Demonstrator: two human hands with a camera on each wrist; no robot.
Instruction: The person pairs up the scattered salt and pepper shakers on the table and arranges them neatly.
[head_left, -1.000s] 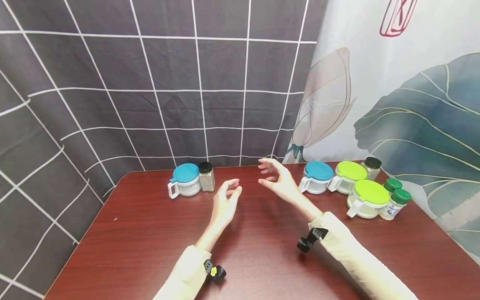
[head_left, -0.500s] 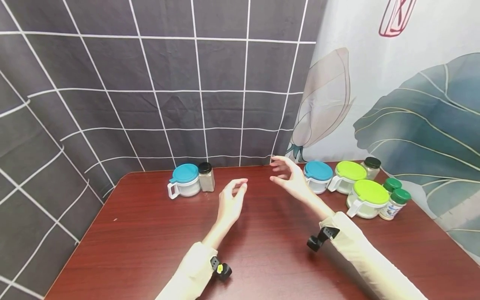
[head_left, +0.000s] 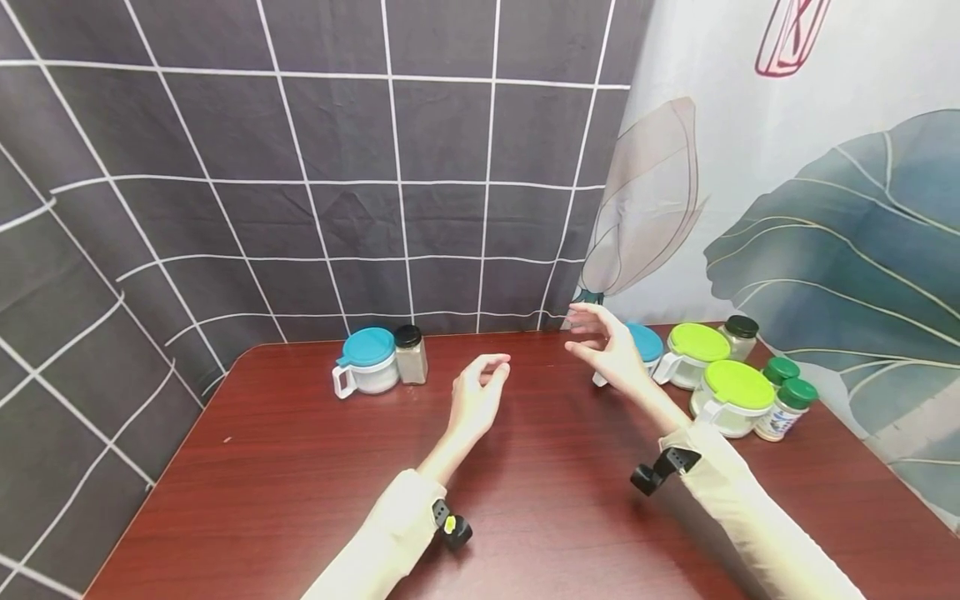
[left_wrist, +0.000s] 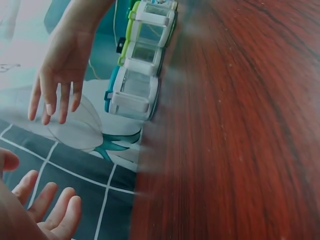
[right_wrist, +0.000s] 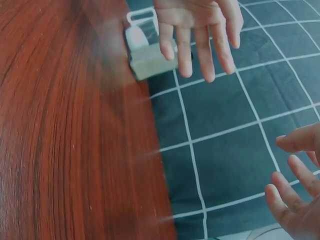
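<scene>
My left hand [head_left: 474,400] hovers over the middle of the table, fingers loosely bent and nothing in them. To its left stand a blue-lidded seasoning jar [head_left: 367,360] with a white handle and a black-capped shaker [head_left: 411,358] of pale powder. My right hand [head_left: 617,354], also holding nothing, overlaps another blue-lidded seasoning jar [head_left: 647,340] in the head view. The left wrist view shows that right hand [left_wrist: 65,65] in the air beside the jar [left_wrist: 131,92], fingers pointing down. Thumb and fingers of both hands are spread apart.
Right of the right hand sit two green-lidded seasoning jars [head_left: 697,343], a black-capped jar [head_left: 739,336] and two shakers with dark green caps [head_left: 787,408]. The reddish-brown table [head_left: 300,467] ends at a grey checked curtain [head_left: 315,217] and a leaf-patterned one [head_left: 825,225].
Both hands have drifted to the right above the table, the right one now passing in front of the blue-lidded jar. All jars and shakers stay in place.
</scene>
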